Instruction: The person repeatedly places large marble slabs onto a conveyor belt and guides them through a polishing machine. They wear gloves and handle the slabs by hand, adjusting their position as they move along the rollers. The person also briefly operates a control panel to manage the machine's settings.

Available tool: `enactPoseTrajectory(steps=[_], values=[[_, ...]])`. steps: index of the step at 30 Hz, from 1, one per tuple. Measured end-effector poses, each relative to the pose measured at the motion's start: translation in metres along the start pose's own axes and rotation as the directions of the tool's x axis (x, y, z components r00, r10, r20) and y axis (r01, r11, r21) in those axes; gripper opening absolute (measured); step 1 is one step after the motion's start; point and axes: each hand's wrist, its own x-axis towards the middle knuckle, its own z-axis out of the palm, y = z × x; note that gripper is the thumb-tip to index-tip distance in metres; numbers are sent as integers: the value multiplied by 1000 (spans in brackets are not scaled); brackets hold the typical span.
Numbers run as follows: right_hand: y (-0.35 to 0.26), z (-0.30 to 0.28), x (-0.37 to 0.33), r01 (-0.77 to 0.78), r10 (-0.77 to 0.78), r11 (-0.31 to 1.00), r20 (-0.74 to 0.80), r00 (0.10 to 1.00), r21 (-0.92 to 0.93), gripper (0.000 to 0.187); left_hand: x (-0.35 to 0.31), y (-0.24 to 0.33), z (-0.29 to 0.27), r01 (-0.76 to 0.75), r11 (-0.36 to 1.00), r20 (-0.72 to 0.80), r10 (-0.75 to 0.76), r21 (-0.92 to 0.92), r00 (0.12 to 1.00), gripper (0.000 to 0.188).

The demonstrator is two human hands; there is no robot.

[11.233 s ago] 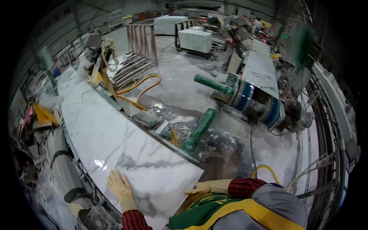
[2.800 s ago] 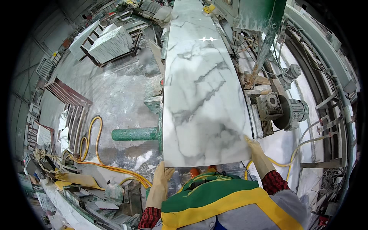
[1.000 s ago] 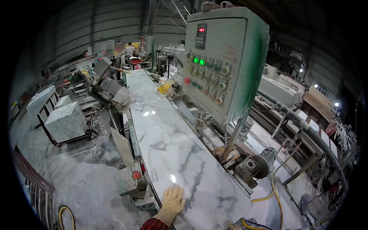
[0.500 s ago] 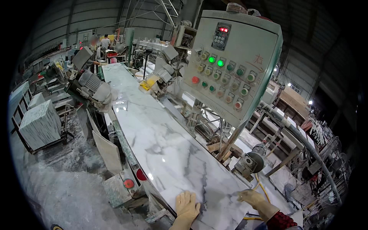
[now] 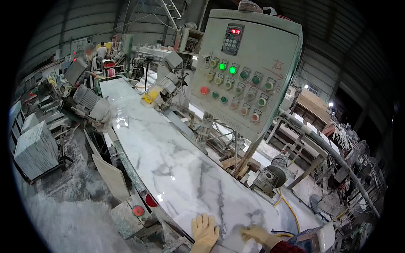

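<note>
A long white marble slab (image 5: pixel 177 168) with grey veins and a wet shine stretches away from me along the machine bed. My left hand (image 5: pixel 205 232), in a pale yellow glove, lies flat on its near end with fingers stretched forward. To its right, my right hand (image 5: pixel 255 235), in a similar glove with a dark red sleeve behind it, is low over the slab. Motion blurs its fingers, so their grip and any contact are unclear. I can make out nothing held in either hand.
A grey-green control cabinet (image 5: pixel 249 71) with lit green buttons stands right of the slab. Motor heads (image 5: pixel 90 101) flank the bed. A red button (image 5: pixel 138 211) sits at its left edge. Stone blocks (image 5: pixel 37 149) rest on a rack at left. People work far back.
My right hand has moved left across the slab, closer to my left hand. My left hand stays flat on the slab. The surroundings have shifted slightly left in the view.
</note>
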Motion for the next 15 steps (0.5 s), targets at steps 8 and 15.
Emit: enactPoseTrajectory(steps=[8, 15], values=[[-235, -306, 50, 154, -233, 972, -672, 702, -176, 63, 160, -82, -113, -134, 740, -262, -59, -659, 963, 35], [-416, -513, 116, 284, -659, 689, -740, -137, -667, 82, 457, -36, -297, -571, 567, -537, 249, -594, 806, 56]])
